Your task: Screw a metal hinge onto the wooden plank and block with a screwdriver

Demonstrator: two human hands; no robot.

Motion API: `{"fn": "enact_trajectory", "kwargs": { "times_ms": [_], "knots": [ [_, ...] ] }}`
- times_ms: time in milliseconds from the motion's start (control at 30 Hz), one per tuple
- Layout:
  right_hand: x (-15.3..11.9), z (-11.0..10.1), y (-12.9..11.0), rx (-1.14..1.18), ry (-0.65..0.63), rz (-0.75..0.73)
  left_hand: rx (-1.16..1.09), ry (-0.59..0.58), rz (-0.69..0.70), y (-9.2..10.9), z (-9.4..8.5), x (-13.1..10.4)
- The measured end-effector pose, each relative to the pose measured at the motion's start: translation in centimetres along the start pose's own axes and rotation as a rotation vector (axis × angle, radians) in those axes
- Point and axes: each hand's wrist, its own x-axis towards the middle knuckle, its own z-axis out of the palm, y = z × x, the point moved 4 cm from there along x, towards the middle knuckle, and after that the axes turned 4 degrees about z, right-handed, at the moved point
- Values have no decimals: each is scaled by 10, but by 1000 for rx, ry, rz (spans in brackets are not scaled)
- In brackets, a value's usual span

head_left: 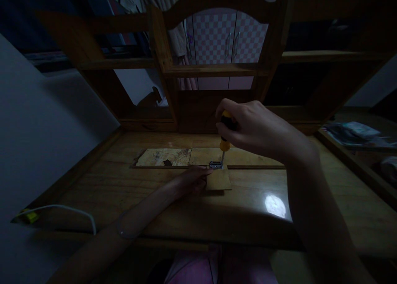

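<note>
My right hand (249, 124) is closed around the black-and-yellow handle of a screwdriver (225, 145). The screwdriver points down, its shaft ending at a small metal hinge (214, 165). That hinge lies at the far edge of a small, thin wooden board (218, 179). From the left, my left hand (196, 177) grips the board's side, a fingertip against the hinge; its other fingers are partly hidden in shadow. The screwdriver's tip and any screw under it are too small to make out.
Beneath my hands is a wooden desk (149, 209) with a long recessed slot holding a pale, worn strip (164, 156). A wooden shelf frame (214, 71) rises behind. A white cable (66, 208) and a yellow object (31, 216) lie at the left. Plastic-wrapped items (359, 131) sit at the right.
</note>
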Motion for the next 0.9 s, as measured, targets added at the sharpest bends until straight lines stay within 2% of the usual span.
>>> {"fn": "enact_trajectory", "kwargs": {
  "times_ms": [267, 433, 900],
  "knots": [
    [1, 3, 2, -52, 66, 17, -45, 6, 25, -3, 0, 5],
    [-1, -2, 0, -48, 38, 34, -56, 7, 50, -3, -1, 4],
    [-1, 0, 6, -15, 21, 44, -345, 93, -171, -1, 0, 6]
  ]
}}
